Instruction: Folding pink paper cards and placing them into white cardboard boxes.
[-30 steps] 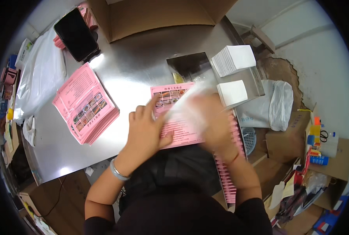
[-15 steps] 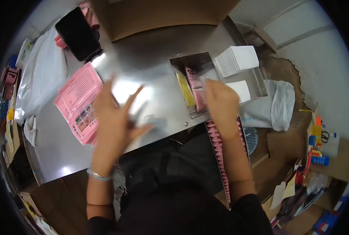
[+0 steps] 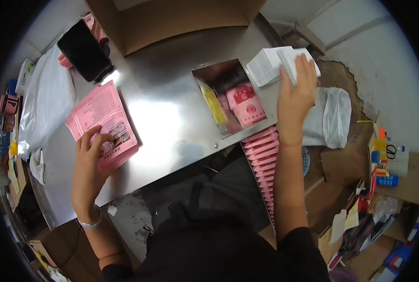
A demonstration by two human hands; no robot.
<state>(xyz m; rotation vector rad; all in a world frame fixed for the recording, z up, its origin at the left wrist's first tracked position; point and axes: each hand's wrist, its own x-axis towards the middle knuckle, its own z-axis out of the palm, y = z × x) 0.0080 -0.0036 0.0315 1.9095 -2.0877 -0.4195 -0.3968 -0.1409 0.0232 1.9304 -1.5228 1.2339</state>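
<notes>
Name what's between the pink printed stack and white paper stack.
Head view: steel tabletop and a rectangular recess holding pink packets and a yellow packet.

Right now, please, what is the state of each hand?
Left hand: curled on pink papers; grip cannot be told.
Right hand: outstretched on white papers; grip cannot be told.

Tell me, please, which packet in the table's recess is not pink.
The yellow packet along the left side of the recess; the pink packets beside it lie nearer the right hand.
</notes>
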